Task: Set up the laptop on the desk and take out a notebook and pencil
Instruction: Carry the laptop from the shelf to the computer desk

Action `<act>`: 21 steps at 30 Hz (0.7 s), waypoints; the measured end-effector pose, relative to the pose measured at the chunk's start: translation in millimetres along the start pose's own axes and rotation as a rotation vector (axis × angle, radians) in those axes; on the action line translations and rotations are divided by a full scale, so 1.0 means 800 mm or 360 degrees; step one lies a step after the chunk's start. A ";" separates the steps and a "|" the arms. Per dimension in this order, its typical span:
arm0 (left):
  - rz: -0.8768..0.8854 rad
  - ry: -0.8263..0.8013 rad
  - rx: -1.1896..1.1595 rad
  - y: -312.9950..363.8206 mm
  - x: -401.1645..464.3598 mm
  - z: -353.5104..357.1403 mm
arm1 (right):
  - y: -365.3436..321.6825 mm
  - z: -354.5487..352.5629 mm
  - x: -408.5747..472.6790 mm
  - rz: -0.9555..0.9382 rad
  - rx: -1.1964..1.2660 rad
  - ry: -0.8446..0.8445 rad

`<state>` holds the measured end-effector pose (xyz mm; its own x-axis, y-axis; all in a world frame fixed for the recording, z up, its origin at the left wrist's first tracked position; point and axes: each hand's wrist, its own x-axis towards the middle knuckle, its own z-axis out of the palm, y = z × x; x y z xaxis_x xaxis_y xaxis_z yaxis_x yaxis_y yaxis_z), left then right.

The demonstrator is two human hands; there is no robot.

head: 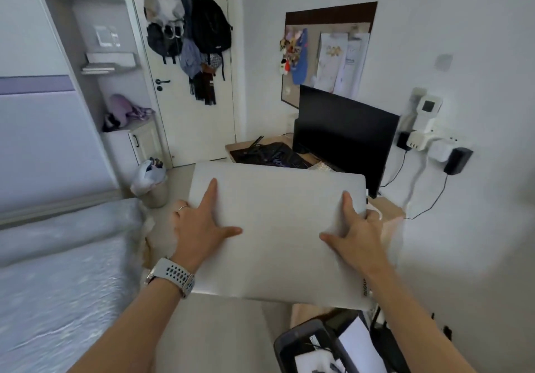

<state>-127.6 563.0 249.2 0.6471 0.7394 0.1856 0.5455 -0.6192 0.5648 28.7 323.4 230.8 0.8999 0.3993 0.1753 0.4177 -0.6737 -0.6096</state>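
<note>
A closed silver laptop (278, 227) is held level in the air in front of me, lid up, its brand name along the right edge. My left hand (199, 227) grips its left side, thumb and index finger spread on the lid; a white watch sits on that wrist. My right hand (356, 236) grips the right side with the thumb on top and the fingers curled over the edge. The wooden desk (388, 210) lies beyond and under the laptop's far right corner. No notebook or pencil is visible.
A black monitor (344, 132) stands on the desk against the wall, with a dark keyboard (269, 154) on its left. Chargers and cables (428, 141) hang on the right wall. A bed (58, 271) fills the left. A bin (153, 187) stands by the door. An open dark bag (315, 346) sits below.
</note>
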 end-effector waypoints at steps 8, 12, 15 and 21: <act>-0.0224 0.0129 0.0015 -0.031 0.106 0.019 | -0.037 0.047 0.129 -0.0183 0.0006 -0.0104; -0.0292 0.0165 0.0140 -0.062 0.163 0.017 | -0.068 0.082 0.176 -0.0212 0.0035 -0.0208; -0.0334 0.0169 0.0111 -0.083 0.210 0.021 | -0.093 0.113 0.217 -0.0247 0.0057 -0.0218; -0.0265 0.0165 0.0046 -0.124 0.346 0.028 | -0.149 0.180 0.317 -0.0230 0.0050 -0.0160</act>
<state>9.6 822.8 226.4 0.4895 0.8545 0.1742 0.6564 -0.4925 0.5714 189.1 594.3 236.5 0.8131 0.5516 0.1859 0.5362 -0.5856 -0.6080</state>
